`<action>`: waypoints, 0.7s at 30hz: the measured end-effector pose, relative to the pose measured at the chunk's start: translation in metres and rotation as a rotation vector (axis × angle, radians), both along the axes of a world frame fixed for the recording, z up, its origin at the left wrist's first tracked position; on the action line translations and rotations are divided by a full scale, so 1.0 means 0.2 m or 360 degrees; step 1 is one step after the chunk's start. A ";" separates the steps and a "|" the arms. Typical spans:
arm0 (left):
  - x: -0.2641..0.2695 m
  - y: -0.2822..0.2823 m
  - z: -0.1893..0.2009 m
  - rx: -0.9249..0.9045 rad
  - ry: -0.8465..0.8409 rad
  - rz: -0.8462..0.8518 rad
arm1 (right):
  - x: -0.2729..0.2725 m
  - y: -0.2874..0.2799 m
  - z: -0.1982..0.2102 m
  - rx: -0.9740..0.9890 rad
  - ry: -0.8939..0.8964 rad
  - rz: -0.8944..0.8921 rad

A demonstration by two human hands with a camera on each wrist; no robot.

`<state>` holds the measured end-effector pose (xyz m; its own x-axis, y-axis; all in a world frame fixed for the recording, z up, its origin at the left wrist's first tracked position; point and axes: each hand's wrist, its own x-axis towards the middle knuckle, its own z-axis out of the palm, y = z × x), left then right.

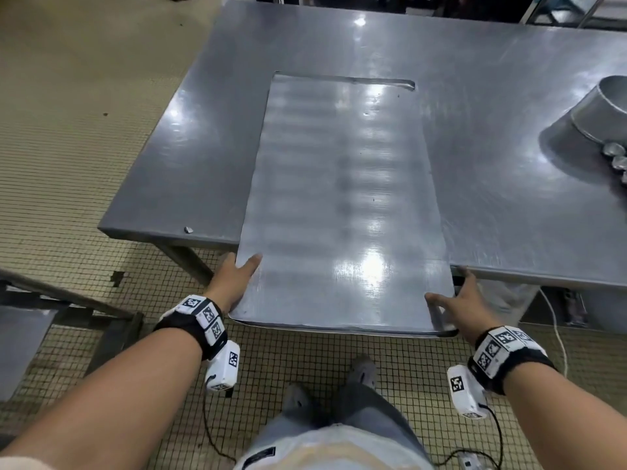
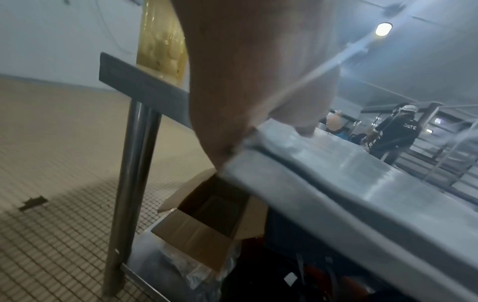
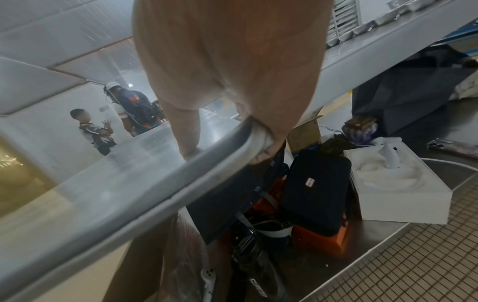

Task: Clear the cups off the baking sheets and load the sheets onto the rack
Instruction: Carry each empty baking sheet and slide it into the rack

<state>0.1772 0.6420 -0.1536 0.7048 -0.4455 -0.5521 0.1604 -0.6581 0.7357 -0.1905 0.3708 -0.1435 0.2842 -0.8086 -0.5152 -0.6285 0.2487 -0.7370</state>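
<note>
Gripping the near corners of the bare baking sheet (image 1: 342, 205), the left hand (image 1: 234, 283) and right hand (image 1: 464, 308) pinch it, thumbs on top, fingers beneath, its near end overhanging the steel table (image 1: 190, 140).

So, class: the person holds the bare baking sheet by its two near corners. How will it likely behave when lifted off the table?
The baking sheet is thin, flat metal, so probably light but awkwardly wide. Its surface ripples, hinting it may flex slightly. The left hand and right hand grip only the near corners, so the far end may sag or slide.
</note>
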 end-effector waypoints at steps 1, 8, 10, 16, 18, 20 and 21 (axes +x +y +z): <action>-0.03 -0.02 0.01 0.0010 -0.0106 0.0034 | -0.01 0.00 -0.01 0.0013 -0.0034 -0.0017; -0.14 -0.03 0.03 0.0022 -0.0385 -0.0022 | -0.03 -0.01 -0.02 0.0132 0.0000 0.0038; -0.14 -0.02 0.01 0.0000 -0.0366 -0.0048 | -0.02 -0.03 0.00 0.0100 0.0082 0.0077; -0.15 -0.01 0.02 -0.0029 -0.0240 -0.0018 | 0.07 -0.15 0.00 -0.0052 0.0195 -0.0090; -0.18 -0.02 0.03 -0.0012 -0.0197 -0.0012 | 0.06 -0.18 -0.06 -0.0098 0.0243 -0.0082; -0.22 -0.04 0.03 0.0009 -0.0174 -0.0030 | 0.04 -0.20 -0.10 -0.0178 0.0245 -0.0042; -0.24 -0.04 0.03 0.0025 -0.0173 -0.0034 | 0.01 -0.21 -0.12 -0.0205 0.0243 -0.0031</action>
<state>0.1290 0.6340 -0.1469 0.7513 -0.4531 -0.4799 0.0660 -0.6719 0.7377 -0.1876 0.3294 -0.1678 0.1945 -0.8751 -0.4431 -0.7315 0.1715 -0.6599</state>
